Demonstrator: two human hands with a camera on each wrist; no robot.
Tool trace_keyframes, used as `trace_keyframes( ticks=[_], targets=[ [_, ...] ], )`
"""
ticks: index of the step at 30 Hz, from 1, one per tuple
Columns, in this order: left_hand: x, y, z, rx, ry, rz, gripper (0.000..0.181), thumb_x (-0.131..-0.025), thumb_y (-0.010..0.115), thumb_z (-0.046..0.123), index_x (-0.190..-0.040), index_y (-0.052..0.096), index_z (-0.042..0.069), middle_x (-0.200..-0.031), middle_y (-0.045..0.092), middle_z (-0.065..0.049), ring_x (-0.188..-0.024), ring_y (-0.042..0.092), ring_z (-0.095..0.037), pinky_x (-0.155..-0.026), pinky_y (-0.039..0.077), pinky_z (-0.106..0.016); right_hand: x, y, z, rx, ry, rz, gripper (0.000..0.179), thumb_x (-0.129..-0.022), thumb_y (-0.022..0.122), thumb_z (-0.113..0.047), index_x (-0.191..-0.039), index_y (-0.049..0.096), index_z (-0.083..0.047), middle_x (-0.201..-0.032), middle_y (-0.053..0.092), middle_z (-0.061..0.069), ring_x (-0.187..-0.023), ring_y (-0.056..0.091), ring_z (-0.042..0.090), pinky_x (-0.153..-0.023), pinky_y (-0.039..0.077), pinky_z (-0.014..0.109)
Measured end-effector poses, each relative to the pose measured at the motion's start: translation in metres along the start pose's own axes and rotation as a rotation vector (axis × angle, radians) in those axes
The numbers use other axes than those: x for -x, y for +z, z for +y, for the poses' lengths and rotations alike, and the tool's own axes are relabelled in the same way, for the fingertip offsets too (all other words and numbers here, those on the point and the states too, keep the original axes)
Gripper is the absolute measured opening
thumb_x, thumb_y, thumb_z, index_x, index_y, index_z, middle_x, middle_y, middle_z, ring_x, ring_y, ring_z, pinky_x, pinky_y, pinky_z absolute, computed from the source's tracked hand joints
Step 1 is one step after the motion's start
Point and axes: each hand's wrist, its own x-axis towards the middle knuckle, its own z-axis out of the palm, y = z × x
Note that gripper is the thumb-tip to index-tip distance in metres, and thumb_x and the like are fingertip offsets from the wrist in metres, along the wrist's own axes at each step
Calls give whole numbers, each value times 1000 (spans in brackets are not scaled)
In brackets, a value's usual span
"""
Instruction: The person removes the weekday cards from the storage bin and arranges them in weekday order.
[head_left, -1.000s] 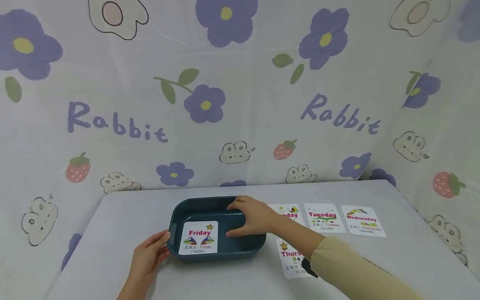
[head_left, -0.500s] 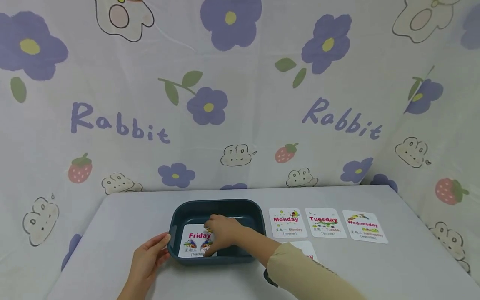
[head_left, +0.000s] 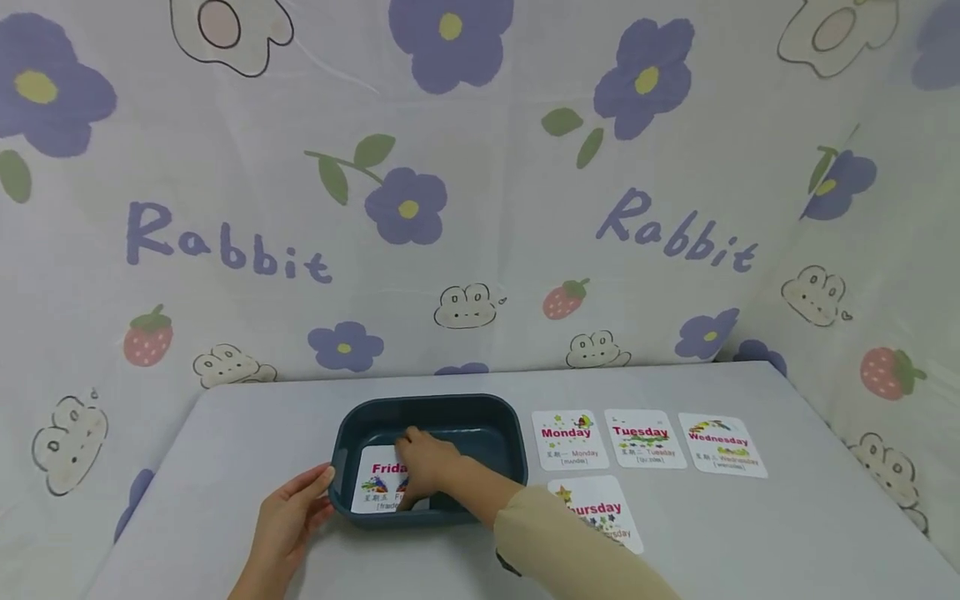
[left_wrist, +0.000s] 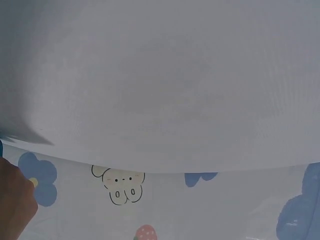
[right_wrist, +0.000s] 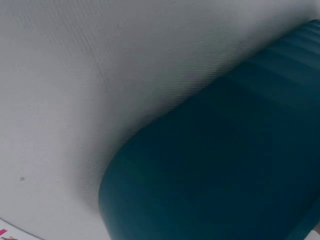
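A dark teal tray (head_left: 480, 446) stands on the table, and its outer wall (right_wrist: 210, 160) fills much of the right wrist view. My left hand (head_left: 288, 512) grips the tray's left end, thumb at the rim. Inside the tray lies a white card printed "Friday" (head_left: 372, 479). My right hand (head_left: 427, 467) reaches over the tray's front wall and spans the card's right part, with fingers near its back edge and the thumb near its front edge. The hand hides how firmly the fingers touch the card. In the left wrist view, part of a hand (left_wrist: 15, 200) shows at the edge.
Right of the tray lie the Monday card (head_left: 567, 440), Tuesday card (head_left: 641, 439) and Wednesday card (head_left: 722, 444) in a row. Below Monday, the Thursday card (head_left: 592, 492) is partly covered by my right sleeve (head_left: 577, 550). A patterned cloth (head_left: 480, 208) hangs behind the table.
My right hand has moved left and toward the front, from above the tray's right half onto the Friday card. My left hand stays at the tray's left end. More of the Thursday card shows than half a second ago.
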Motion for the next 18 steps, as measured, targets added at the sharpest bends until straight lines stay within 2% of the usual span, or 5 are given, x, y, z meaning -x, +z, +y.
trace_keyframes(
  ticks=[3,9,14,18],
  targets=[
    [0,1,0,-7,-2,5,27,-81,72,27,-104,69,13,-74,65,10,-65,59,-9,-62,52,-19,-1,1,0,-27,1,14,85,-60,83,-47,-129,49,-10,-126,43,3,-106,44,14,-82,48,29],
    [0,1,0,-27,1,16,40,-82,71,28,-115,64,7,-76,66,9,-65,58,-9,-62,52,-19,-1,-4,-3,-75,14,2,78,-60,85,-43,-123,54,-9,-123,43,5,-105,43,15,-82,48,30],
    [-1,1,-2,-21,-1,25,30,-82,70,26,-108,67,11,-76,66,8,-65,58,-9,-62,52,-19,-2,-7,-8,-73,43,-16,73,-59,86,-40,-117,57,-8,-119,44,4,-102,42,16,-80,48,29],
    [-2,3,-2,-28,1,34,30,-82,70,26,-109,67,11,-76,66,9,-66,58,-9,-62,52,-20,-5,-5,-9,-61,69,-30,74,-59,85,-42,-118,57,-9,-121,44,5,-103,41,17,-83,48,30]
  ],
)
